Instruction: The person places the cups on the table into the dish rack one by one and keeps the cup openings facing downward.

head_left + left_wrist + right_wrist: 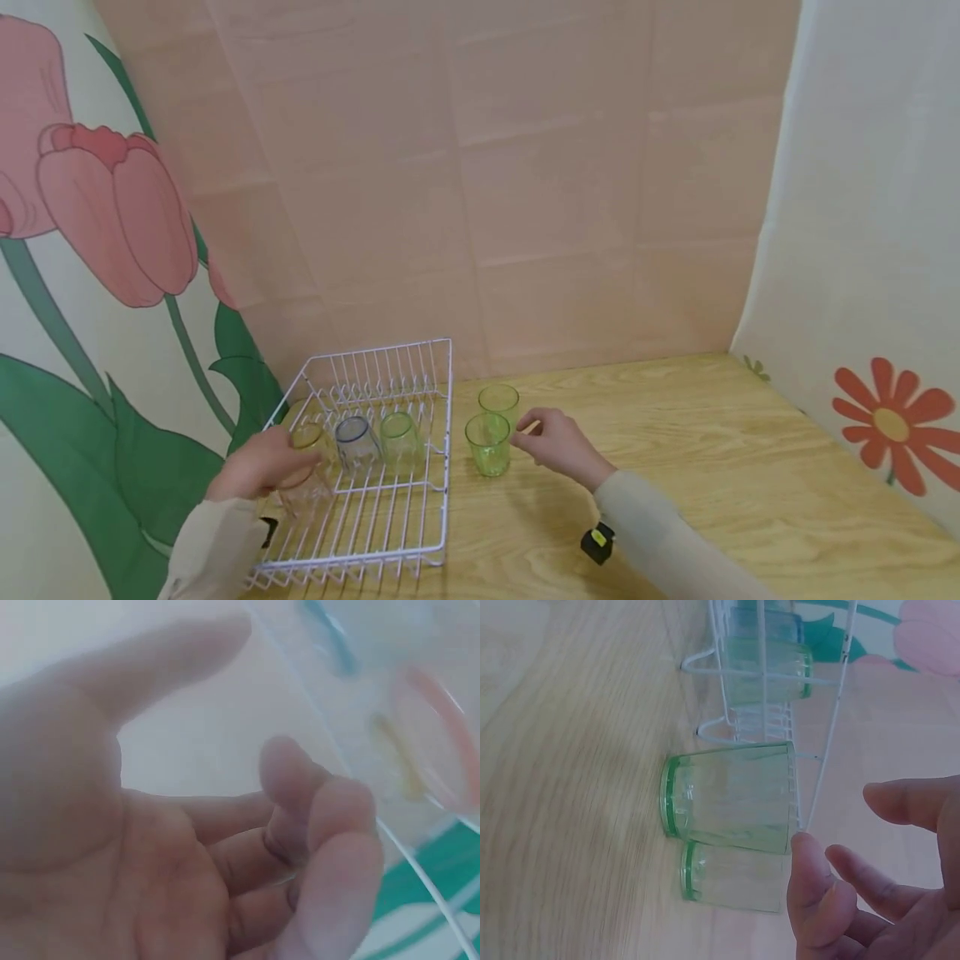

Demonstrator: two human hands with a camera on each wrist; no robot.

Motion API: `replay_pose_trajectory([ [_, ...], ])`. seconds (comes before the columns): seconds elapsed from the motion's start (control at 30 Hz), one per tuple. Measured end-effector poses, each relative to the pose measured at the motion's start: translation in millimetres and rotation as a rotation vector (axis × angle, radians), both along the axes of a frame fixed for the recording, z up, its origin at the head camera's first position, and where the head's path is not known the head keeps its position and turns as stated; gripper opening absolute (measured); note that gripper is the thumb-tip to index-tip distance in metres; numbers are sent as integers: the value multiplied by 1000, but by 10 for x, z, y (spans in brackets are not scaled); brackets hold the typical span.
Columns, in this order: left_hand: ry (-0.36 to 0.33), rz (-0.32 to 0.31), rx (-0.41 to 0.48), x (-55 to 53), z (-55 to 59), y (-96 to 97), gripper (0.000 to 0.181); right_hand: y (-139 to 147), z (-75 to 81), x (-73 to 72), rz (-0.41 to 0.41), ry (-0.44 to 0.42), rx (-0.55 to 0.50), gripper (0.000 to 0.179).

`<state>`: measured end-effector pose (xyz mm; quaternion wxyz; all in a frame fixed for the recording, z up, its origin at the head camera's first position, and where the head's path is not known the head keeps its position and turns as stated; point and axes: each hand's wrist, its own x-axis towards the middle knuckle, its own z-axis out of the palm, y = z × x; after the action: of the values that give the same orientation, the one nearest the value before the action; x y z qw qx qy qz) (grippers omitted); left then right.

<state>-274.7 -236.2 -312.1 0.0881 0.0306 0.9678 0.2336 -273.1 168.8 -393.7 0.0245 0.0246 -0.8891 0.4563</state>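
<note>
In the head view my left hand (262,462) is over the left side of a white wire dish rack (390,553), close to an orange-pink glass (306,498) and a yellow glass (309,435). The left wrist view shows its palm with loosely bent fingers and nothing between them. A blue glass (357,443) and a green glass (401,440) stand upside down in the rack. Right of it, two green glasses, a nearer one (491,457) and a farther one (501,398), stand upright on the table. Beside them is my right hand (558,446), fingers loosely bent and holding nothing.
The wood-grain table (675,500) extends right of the rack. A pinkish cloth backdrop (540,208) hangs behind, with tulip-printed panels (120,208) at left and a white flower-printed panel (862,250) at right. The rack has raised wire sides.
</note>
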Motion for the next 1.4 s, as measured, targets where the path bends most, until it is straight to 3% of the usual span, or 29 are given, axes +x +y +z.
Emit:
replay_pose_trajectory([
  [0.1, 50, -55, -22, 48, 71, 169, 40, -27, -27, -44, 1, -14, -5, 26],
  [0.23, 111, -93, -27, 116, 116, 400, 53, -62, -51, -84, 2, -29, 9, 29],
  [0.37, 160, -131, 18, 187, 100, 609, 38, -86, -61, -111, -12, -51, 30, 34],
  [0.53, 177, -149, 53, 280, 114, 833, 32, -104, -88, -142, -11, -77, 57, 44],
  [0.67, 184, -162, 57, 308, 106, 980, 37, -99, -160, -175, -35, -86, 125, 58],
  [0.8, 180, -182, 91, 302, 70, 1067, 34, -97, -226, -227, -56, -87, 167, 65],
  [1.07, 197, -186, 83, 303, 14, 1151, 34, -145, -325, -306, -40, -126, 122, 68],
  [1.4, 189, -202, 105, 298, 5, 1197, 33, -156, -349, -327, -17, -146, -10, 61],
])
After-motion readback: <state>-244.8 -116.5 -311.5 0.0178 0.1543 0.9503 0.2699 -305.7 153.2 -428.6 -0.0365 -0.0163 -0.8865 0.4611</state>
